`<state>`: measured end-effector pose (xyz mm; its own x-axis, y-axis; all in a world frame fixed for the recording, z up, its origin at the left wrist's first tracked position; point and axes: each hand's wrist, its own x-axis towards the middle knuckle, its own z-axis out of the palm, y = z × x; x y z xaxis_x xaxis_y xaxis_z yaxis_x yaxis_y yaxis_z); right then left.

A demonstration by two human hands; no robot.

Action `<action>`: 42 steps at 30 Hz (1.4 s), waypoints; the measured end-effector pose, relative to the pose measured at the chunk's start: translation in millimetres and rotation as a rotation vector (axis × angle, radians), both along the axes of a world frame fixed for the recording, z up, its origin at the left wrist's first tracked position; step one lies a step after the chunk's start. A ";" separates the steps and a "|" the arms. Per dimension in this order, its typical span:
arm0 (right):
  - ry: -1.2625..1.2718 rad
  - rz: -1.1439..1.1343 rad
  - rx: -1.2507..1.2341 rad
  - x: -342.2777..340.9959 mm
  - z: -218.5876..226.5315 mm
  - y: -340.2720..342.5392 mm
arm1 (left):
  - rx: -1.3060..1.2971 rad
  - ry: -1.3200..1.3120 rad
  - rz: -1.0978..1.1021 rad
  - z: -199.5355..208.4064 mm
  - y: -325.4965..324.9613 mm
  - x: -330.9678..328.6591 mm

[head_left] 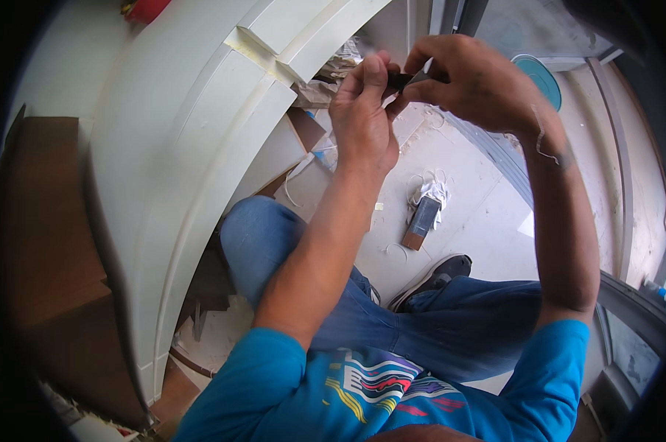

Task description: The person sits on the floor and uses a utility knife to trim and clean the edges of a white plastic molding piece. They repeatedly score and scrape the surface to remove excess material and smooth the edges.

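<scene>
Both hands [469,82] pinch a small dark piece [399,81] above pale flooring [488,199].

Worn on the head, the left fisheye camera looks steeply down and forward from close above the shirt [403,394] at the near side, taking in the left hand [366,121], right hand [477,85] and floor [488,221], its rim perhaps too dark to read.

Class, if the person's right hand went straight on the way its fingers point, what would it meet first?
Most likely the left hand, since the right hand points leftward toward it, with a small dark piece between the two. Exact depth is unclear in this view.
</scene>
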<state>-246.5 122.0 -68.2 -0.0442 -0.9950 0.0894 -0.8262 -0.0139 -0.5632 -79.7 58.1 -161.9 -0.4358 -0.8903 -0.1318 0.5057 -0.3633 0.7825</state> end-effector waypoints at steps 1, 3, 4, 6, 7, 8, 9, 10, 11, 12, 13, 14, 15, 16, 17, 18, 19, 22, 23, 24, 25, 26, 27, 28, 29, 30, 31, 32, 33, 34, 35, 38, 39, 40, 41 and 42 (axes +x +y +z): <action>0.037 -0.067 -0.039 -0.2 3.8 8.2 | 0.009 -0.003 0.024 0.0 -1.5 -2.4; 0.133 -0.163 -0.147 -19.9 14.4 21.0 | 0.031 0.001 0.066 -0.5 -4.4 -10.9; 0.196 -0.136 -0.204 -41.3 24.1 30.1 | 0.079 0.072 0.130 -0.5 -6.0 -15.5; 0.297 -0.076 -0.181 -92.5 48.2 53.7 | 0.172 0.190 0.183 -3.7 -15.4 -27.0; 0.257 -0.054 -0.033 -106.1 51.3 59.1 | 0.216 0.247 0.221 -7.5 -18.4 -28.5; 0.221 -0.032 0.114 -119.1 54.8 64.2 | 0.200 0.320 0.198 -10.9 -19.3 -27.3; 0.141 0.031 0.220 -131.7 48.7 57.0 | 0.219 0.370 0.199 -11.4 -19.8 -30.6; 0.086 0.073 0.285 -130.7 41.2 45.3 | 0.243 0.424 0.200 -12.0 -19.9 -33.9; 0.025 0.113 0.358 -127.3 34.3 34.5 | 0.264 0.480 0.199 -11.9 -19.9 -36.6; -0.006 0.121 0.382 -116.4 26.9 21.0 | 0.284 0.497 0.237 -8.1 -20.1 -46.2; -0.125 0.229 0.322 -92.0 12.0 5.5 | 0.241 0.438 0.284 -7.0 -15.2 -39.8; -0.226 0.321 0.270 -70.2 5.0 -5.8 | 0.208 0.402 0.308 -1.1 -9.6 -39.9; -0.293 0.383 0.068 -48.7 -7.3 -17.7 | 0.171 0.367 0.335 3.2 -7.2 -39.8; -0.362 0.442 -0.133 -33.4 -17.0 -27.0 | 0.210 0.429 0.336 2.4 -7.4 -41.4; -0.353 0.442 -0.232 -25.8 -28.5 -34.3 | 0.156 0.445 0.319 -1.6 -7.5 -41.7; -0.328 0.443 -0.330 -14.6 -34.5 -39.1 | 0.103 0.476 0.300 0.3 -4.5 -37.5; -0.304 0.441 -0.429 -5.6 -37.4 -42.8 | 0.050 0.505 0.278 2.0 -1.1 -33.3; -0.248 0.335 -0.540 13.9 -42.4 -30.8 | 0.073 0.396 0.316 0.4 10.2 -25.2; -0.240 0.294 -0.554 17.9 -43.2 -29.7 | 0.070 0.357 0.304 -1.0 11.0 -23.0; -0.201 0.288 -0.556 18.7 -41.8 -29.0 | 0.114 0.364 0.298 1.3 13.1 -23.2; -0.170 0.326 -0.567 19.6 -42.4 -29.6 | 0.131 0.329 0.317 2.4 15.2 -19.6; -0.139 0.362 -0.576 20.3 -43.5 -30.7 | 0.149 0.293 0.335 2.8 17.3 -13.7; -0.110 0.396 -0.581 20.9 -42.7 -29.2 | 0.170 0.253 0.350 4.6 19.1 -7.1; -0.093 0.403 -0.567 21.1 -39.2 -25.3 | 0.190 0.224 0.369 3.7 15.3 -0.3; -0.022 0.388 -0.626 23.9 -35.5 -23.4 | 0.260 0.235 0.392 3.8 15.1 7.5; 0.048 0.376 -0.692 28.2 -31.0 -23.7 | 0.240 0.247 0.398 1.9 13.5 16.0; 0.119 0.365 -0.757 33.1 -28.7 -24.4 | 0.221 0.260 0.404 -0.8 12.1 22.6; 0.119 0.391 -0.799 39.3 -28.4 -25.5 | 0.224 0.299 0.359 -2.9 11.0 26.1; 0.151 0.425 -0.846 44.3 -29.2 -29.2 | 0.226 0.334 0.313 -4.3 10.1 29.8; 0.183 0.460 -0.892 47.9 -30.7 -35.6 | 0.228 0.369 0.268 -5.5 9.1 32.9; 0.209 0.481 -0.914 51.2 -31.9 -39.9 | 0.230 0.375 0.254 -6.2 8.0 35.2; 0.290 0.524 -0.956 57.3 -39.3 -48.7 | 0.234 0.393 0.217 -3.4 4.4 38.6; 0.311 0.531 -0.963 59.5 -40.5 -50.0 | 0.223 0.377 0.223 -3.0 4.2 41.7; 0.314 0.520 -0.953 60.8 -40.4 -49.0 | 0.213 0.363 0.230 -2.4 5.2 44.4; 0.317 0.509 -0.941 62.1 -40.4 -47.8 | 0.202 0.348 0.237 -1.4 6.6 46.6; 0.324 0.499 -0.938 60.3 -42.4 -49.4 | 0.229 0.331 0.252 1.3 8.7 47.9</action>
